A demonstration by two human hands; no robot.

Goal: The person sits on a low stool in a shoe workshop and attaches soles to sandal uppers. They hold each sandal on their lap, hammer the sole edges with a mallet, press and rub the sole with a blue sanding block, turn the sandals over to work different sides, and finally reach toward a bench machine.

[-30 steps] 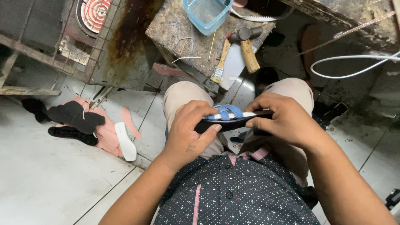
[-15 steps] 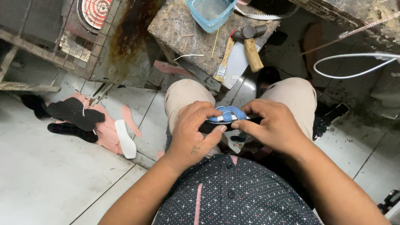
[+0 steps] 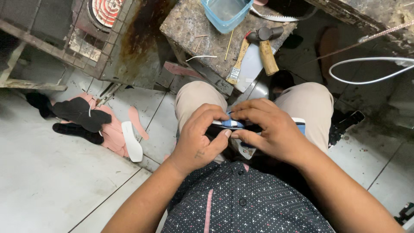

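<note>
Over my lap, both hands grip a small sandal [image 3: 228, 124] with a blue and white upper and a dark sole. My left hand [image 3: 199, 137] curls over its left end, thumb pressed to the near edge. My right hand [image 3: 271, 129] covers the right part, fingertips pinching the blue strap. Most of the sandal is hidden under my fingers. A blue and white piece [image 3: 299, 124] pokes out past my right hand on my thigh.
A grimy stone block [image 3: 189, 30] ahead carries a blue plastic tub [image 3: 225, 13], a hammer [image 3: 266, 47] and a brush [image 3: 238, 60]. Pink, white and black sole cut-outs [image 3: 99, 123] lie on the tiled floor at left. A wire-caged heater coil [image 3: 105, 11] stands far left, a white cable [image 3: 371, 69] loops right.
My hands have closed in tighter over the sandal and drawn slightly nearer my body; less of the blue strap shows than a second ago.
</note>
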